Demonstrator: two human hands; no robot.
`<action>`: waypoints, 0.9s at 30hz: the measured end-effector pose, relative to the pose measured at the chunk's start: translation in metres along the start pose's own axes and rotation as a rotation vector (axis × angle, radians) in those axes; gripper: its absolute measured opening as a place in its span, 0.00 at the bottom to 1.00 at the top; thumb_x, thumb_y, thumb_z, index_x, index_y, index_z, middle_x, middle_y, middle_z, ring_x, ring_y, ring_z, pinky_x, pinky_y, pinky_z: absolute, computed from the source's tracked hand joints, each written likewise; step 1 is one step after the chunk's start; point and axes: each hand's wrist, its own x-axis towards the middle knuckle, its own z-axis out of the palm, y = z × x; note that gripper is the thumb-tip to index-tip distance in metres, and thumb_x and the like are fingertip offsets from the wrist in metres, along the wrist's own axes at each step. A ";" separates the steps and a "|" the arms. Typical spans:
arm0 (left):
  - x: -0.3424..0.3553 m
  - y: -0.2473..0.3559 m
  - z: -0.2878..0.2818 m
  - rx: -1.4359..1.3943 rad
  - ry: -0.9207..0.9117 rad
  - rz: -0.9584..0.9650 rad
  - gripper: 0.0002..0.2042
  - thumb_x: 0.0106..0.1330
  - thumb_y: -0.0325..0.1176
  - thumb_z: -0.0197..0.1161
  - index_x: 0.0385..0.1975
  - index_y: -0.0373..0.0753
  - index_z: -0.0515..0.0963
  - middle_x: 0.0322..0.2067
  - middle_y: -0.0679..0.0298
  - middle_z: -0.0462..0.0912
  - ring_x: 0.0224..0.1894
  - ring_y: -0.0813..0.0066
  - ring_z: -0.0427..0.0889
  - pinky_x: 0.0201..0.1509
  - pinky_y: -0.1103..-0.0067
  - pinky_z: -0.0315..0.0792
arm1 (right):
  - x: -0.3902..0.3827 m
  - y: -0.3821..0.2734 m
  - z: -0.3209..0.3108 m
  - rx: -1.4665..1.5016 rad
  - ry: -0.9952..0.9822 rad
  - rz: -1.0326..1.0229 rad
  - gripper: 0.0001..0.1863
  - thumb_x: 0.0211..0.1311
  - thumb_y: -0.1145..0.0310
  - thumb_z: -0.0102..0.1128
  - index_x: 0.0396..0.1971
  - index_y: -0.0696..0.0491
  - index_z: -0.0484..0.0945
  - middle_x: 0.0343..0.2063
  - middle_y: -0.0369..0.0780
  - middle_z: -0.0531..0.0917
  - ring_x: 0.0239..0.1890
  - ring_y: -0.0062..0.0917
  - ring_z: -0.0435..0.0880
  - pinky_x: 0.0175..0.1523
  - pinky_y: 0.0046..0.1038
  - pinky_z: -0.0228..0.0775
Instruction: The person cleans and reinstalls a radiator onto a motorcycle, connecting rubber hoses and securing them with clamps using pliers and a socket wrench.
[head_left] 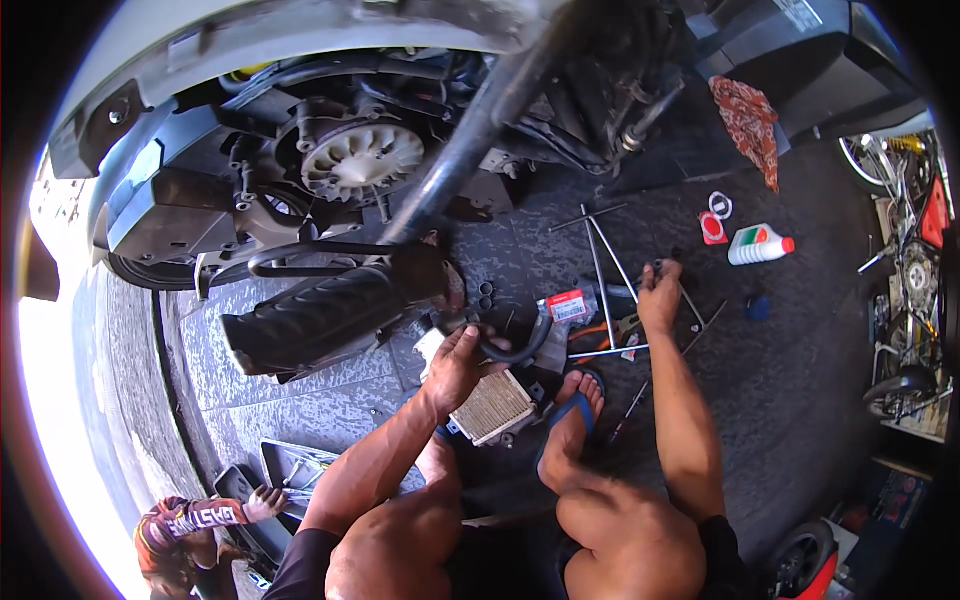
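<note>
At far left, a co-worker's printed sleeve is stretching toward a grey tray of slim metal tools. Next, a ribbed black rubber block is jutting out below a pale, round, finned fan wheel. The left hand is gripping one end of a smooth, curved black hose, which is arching just above a rectangular, fine-finned radiator. A shiny clear packet is lying beside slender steel rods. The right hand is curling its fingers near them; whether it is gripping anything, I cannot tell. Rightward, a crumpled reddish cloth is hanging above a white plastic bottle.
</note>
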 end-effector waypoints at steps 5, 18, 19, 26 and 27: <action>0.015 -0.003 0.014 0.053 -0.028 -0.030 0.19 0.76 0.45 0.51 0.52 0.34 0.73 0.44 0.55 0.82 0.50 0.62 0.82 0.53 0.63 0.80 | -0.002 -0.044 -0.051 0.057 0.200 -0.157 0.14 0.67 0.73 0.60 0.46 0.61 0.67 0.36 0.45 0.82 0.34 0.32 0.84 0.42 0.34 0.76; 0.022 -0.027 0.054 -0.346 -0.312 0.024 0.13 0.67 0.42 0.47 0.43 0.41 0.70 0.45 0.56 0.76 0.58 0.57 0.72 0.66 0.57 0.61 | -0.125 -0.107 -0.049 1.091 -0.511 0.691 0.11 0.64 0.69 0.67 0.41 0.53 0.73 0.32 0.37 0.83 0.29 0.20 0.84 0.32 0.26 0.83; 0.022 -0.028 0.055 -0.371 -0.322 0.046 0.14 0.65 0.43 0.48 0.42 0.41 0.70 0.45 0.55 0.76 0.58 0.57 0.72 0.67 0.58 0.60 | -0.128 -0.105 -0.044 1.078 -0.483 0.692 0.12 0.63 0.69 0.67 0.41 0.52 0.73 0.32 0.37 0.83 0.30 0.22 0.85 0.32 0.26 0.84; 0.021 -0.028 0.059 -0.382 -0.279 0.060 0.14 0.60 0.43 0.52 0.40 0.41 0.70 0.45 0.54 0.79 0.55 0.56 0.74 0.66 0.62 0.60 | -0.131 -0.114 -0.039 1.111 -0.437 0.741 0.13 0.63 0.69 0.67 0.43 0.51 0.72 0.30 0.36 0.82 0.28 0.22 0.83 0.32 0.27 0.83; 0.021 -0.028 0.060 -0.393 -0.265 0.043 0.14 0.60 0.43 0.52 0.39 0.41 0.71 0.44 0.54 0.79 0.55 0.56 0.74 0.66 0.62 0.60 | -0.131 -0.116 -0.040 1.115 -0.423 0.745 0.14 0.63 0.69 0.67 0.43 0.51 0.72 0.30 0.36 0.82 0.28 0.22 0.83 0.32 0.27 0.82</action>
